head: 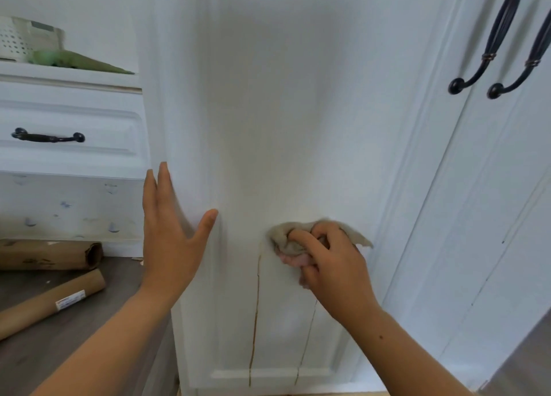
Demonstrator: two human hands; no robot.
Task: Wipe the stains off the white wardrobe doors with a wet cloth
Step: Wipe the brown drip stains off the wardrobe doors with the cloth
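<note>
A white wardrobe door fills the middle of the view. My right hand grips a bunched beige cloth and holds it against the lower part of the door panel. Two thin brown drip streaks run down the door from below the cloth toward the bottom moulding. My left hand lies flat on the door's left edge, fingers straight and thumb spread. A faint yellowish tint shows on the panel above the cloth.
Two dark metal handles hang on the doors at the upper right. A white drawer unit with a dark handle stands at the left, with a white basket on top. Two cardboard tubes lie on the grey floor.
</note>
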